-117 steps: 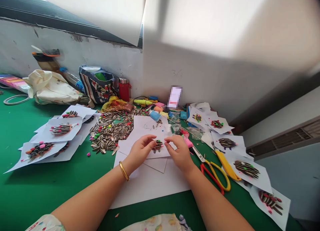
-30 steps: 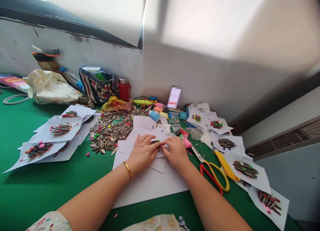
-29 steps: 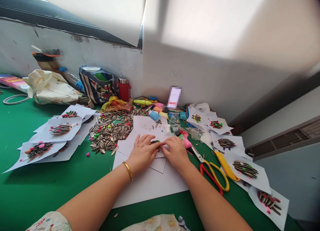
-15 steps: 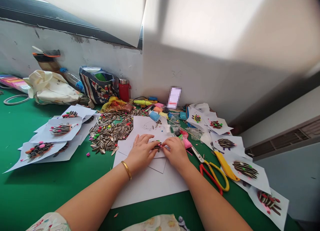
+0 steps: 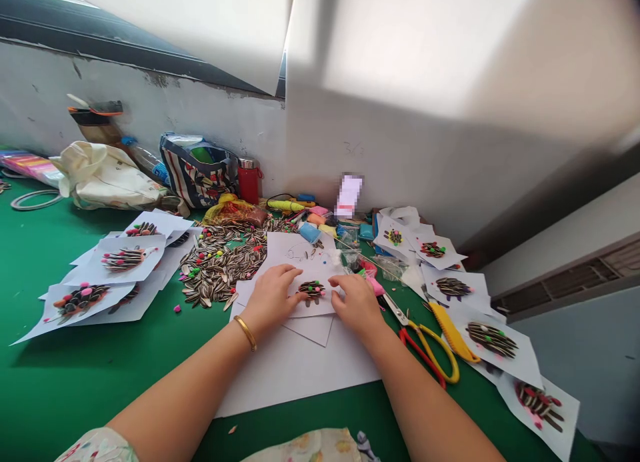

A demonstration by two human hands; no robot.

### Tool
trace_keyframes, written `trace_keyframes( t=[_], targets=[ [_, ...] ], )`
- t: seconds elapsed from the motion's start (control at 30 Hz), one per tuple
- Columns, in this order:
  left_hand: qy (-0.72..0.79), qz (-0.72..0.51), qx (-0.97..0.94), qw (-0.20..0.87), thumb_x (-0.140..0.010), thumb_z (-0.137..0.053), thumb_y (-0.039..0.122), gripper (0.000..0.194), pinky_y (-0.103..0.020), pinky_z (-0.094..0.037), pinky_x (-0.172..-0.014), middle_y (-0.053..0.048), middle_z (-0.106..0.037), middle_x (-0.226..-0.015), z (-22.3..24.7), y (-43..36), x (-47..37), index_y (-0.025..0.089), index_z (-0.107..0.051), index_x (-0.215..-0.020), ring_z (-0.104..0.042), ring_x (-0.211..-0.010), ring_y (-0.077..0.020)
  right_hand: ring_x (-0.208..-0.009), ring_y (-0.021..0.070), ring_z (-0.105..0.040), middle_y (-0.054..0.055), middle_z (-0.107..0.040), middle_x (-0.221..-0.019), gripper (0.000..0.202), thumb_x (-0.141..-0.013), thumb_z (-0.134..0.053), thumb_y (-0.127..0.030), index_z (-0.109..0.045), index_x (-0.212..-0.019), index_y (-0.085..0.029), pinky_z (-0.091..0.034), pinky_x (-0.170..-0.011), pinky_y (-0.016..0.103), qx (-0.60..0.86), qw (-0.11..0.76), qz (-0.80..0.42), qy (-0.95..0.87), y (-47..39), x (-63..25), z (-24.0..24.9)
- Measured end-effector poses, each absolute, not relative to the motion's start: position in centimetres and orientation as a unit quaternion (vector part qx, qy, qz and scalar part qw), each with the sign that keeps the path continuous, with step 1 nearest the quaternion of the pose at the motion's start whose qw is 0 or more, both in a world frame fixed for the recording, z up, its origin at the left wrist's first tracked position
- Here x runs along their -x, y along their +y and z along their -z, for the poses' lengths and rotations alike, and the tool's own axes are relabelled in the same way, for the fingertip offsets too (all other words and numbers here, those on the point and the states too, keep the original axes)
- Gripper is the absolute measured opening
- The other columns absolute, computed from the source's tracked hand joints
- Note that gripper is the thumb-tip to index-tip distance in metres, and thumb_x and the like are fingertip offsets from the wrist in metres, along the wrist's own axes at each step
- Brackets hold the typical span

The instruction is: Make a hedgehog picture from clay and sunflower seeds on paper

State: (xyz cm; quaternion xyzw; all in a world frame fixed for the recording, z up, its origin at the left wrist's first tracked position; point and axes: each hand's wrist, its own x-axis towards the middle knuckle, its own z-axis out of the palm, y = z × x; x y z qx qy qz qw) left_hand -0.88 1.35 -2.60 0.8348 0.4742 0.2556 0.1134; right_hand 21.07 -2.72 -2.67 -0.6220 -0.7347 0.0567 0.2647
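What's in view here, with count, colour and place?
table: one, green, foreground
wall: one, whitish, back
seed figure: one, dark with coloured dots, centre
loose sheets: several, white, under figure
seed pile: one, striped, left of sheets
decorated sheets: many, white, left and right
scissors: one, red and yellow, right
long item: one, yellow, by scissors
packets: several, blue, pink, orange, behind sheets
net bag: one, yellow, behind seeds
flask: one, red, by wall
cloth bags: two, cream and striped, back left
bottle: one, clear, between bags
container: one, brown, behind cream bag
blurred item: one, whitish, by wall
bangle: one, gold, left wrist
left hand: one, bare, left of figure
right hand: one, bare, right of figure
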Motion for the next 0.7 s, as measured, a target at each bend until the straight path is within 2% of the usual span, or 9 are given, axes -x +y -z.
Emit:
trace_keyframes(
  t=[0.1, 0.23, 0.33, 0.47, 0.7],
  targets=[
    [0.537, -0.213, -0.813, 0.068, -0.091, -0.055, 0.025, 0.029, -0.041, -0.046, -0.097, -0.010, -0.065, -0.114, 2.4, 2.4, 2.0, 0.019, -0.068, -0.116, -0.059, -0.107, -0.0268, -0.104, 0.0238, -0.059, 0.006, -0.073, -0.105, 0.033, -0.081, -0.053, -0.010, -0.069, -0.107, -0.022, -0.036, -0.092, 0.038, 0.639, 0.219, -0.042, -0.736, -3.1, -21.4, 2.1],
    [0.578, -0.154, -0.798, 0.075, -0.091, -0.051, 0.023, 0.030, -0.038, -0.048, -0.091, -0.011, -0.066, -0.108, 2.5, 3.1, 2.8, 0.017, -0.069, -0.115, -0.061, -0.102, -0.0270, -0.110, 0.0244, -0.057, 0.007, -0.073, -0.107, 0.025, -0.082, -0.053, -0.013, -0.071, -0.096, -0.022, -0.032, -0.093, 0.039, 0.646, 0.152, -0.031, -0.748, -3.7, -21.4, 1.6],
    [0.573, -0.148, -0.798, 0.110, -0.090, -0.053, 0.024, 0.032, -0.037, -0.046, -0.094, -0.011, -0.065, -0.111, 2.6, 3.3, 2.7, 0.017, -0.068, -0.117, -0.061, -0.104, -0.0262, -0.114, 0.0242, -0.056, 0.006, -0.074, -0.104, 0.021, -0.083, -0.053, -0.013, -0.070, -0.090, -0.022, -0.030, -0.092, 0.039, 0.635, 0.123, -0.042, -0.762, -3.9, -21.3, 1.7],
    [0.592, -0.157, -0.771, 0.175, -0.085, -0.058, 0.025, 0.030, -0.037, -0.043, -0.094, -0.011, -0.066, -0.111, 2.3, 3.4, 2.0, 0.020, -0.069, -0.112, -0.060, -0.105, -0.0274, -0.116, 0.0235, -0.056, 0.005, -0.074, -0.107, 0.023, -0.084, -0.052, -0.012, -0.069, -0.093, -0.024, -0.029, -0.092, 0.039, 0.625, 0.125, -0.046, -0.769, -3.7, -21.4, 2.1],
    [0.608, -0.180, -0.714, 0.295, -0.078, -0.062, 0.028, 0.012, -0.031, -0.043, -0.072, -0.005, -0.070, -0.076, 1.4, 3.9, 2.3, 0.021, -0.071, -0.081, -0.064, -0.077, -0.0237, -0.114, 0.0230, -0.057, 0.005, -0.072, -0.114, 0.026, -0.084, -0.053, -0.012, -0.070, -0.099, -0.025, -0.030, -0.095, 0.040, 0.635, 0.157, -0.036, -0.756, -3.7, -21.8, 2.0]
  ],
)
